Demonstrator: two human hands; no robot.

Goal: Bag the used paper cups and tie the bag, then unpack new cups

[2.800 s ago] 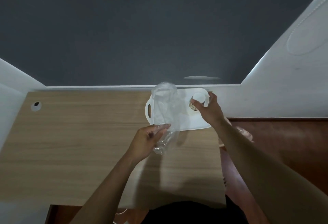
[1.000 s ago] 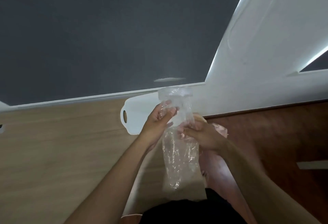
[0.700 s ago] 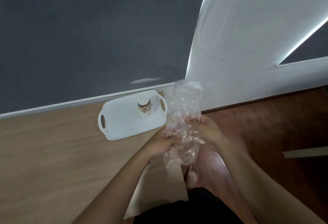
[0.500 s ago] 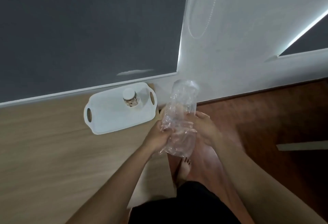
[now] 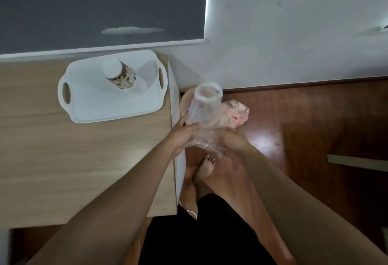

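Both my hands hold a clear plastic sleeve [image 5: 206,109] past the right edge of the wooden table. My left hand [image 5: 182,136] grips its left side and my right hand [image 5: 233,141] pinches its crumpled lower end. The sleeve's round open mouth points up and away from me. A stack of patterned paper cups [image 5: 120,74] stands upside down on the white tray [image 5: 109,105] at the table's far right corner. Behind the sleeve, on the floor, lies a pinkish plastic bag [image 5: 236,114] with something in it.
The wooden table [image 5: 63,155] fills the left side; its right edge runs down beside my left wrist. A tan round bin rim [image 5: 184,101] shows by the table's corner. My bare feet [image 5: 206,168] stand on the dark wood floor below my hands.
The view has swung to the right and down. The sleeve has moved off the table, over the floor, and my hands have bunched its lower end. The cup stack stays on the tray.
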